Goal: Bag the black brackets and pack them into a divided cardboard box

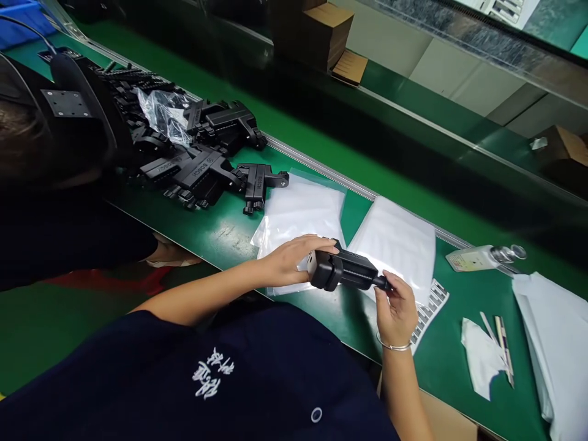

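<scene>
A black plastic device (356, 269) with a chunky end and a thin stem is held level above the bench between both hands. My left hand (294, 260) is closed around its thick end, thumb and fingers on either side. At the other end, my right hand (397, 309) pinches the narrow stem with thumb and fingers. Beneath the device lie two stacks of clear plastic bags, a left stack (305, 208) and a right stack (399, 239). A sheet of printed labels (429, 312) lies partly under the right stack, behind my right wrist.
Similar black devices marked BOSCH (202, 171) are piled to the left, with a crumpled plastic bag (165, 113). Rightward are a pump bottle (478, 257), a white cloth (480, 358), pens (505, 349) and white sheets (558, 355). Another person (55, 171) sits close at left.
</scene>
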`<state>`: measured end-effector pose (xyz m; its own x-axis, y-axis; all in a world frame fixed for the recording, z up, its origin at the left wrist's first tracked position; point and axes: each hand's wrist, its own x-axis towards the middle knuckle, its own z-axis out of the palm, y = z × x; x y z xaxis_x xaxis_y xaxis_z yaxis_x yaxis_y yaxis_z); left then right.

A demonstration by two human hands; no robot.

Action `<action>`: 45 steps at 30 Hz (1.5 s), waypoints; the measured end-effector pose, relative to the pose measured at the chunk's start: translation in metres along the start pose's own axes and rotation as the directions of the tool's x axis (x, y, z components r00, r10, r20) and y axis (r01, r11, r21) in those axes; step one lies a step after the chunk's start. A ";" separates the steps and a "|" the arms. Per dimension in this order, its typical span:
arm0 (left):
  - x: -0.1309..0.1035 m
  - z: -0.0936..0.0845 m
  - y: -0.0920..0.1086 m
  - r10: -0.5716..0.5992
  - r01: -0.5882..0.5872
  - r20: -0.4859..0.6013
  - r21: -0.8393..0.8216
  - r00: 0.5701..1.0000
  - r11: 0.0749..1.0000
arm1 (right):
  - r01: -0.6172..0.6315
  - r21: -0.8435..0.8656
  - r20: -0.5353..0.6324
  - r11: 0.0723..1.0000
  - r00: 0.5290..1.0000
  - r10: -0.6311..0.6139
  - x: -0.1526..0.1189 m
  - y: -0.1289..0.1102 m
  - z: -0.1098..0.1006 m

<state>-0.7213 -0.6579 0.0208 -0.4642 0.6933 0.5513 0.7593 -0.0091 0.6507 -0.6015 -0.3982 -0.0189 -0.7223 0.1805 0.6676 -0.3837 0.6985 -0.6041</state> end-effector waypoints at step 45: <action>0.012 0.037 0.004 -0.543 0.375 -0.168 -0.559 0.823 0.740 | -0.596 0.609 0.175 0.523 0.744 0.644 0.005 -0.016 0.029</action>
<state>-0.7063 -0.6230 0.0106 -0.8710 0.4541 0.1877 0.1332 -0.1495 0.9798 -0.6154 -0.4286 -0.0187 -0.8858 0.4630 0.0314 -0.1203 -0.1636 -0.9792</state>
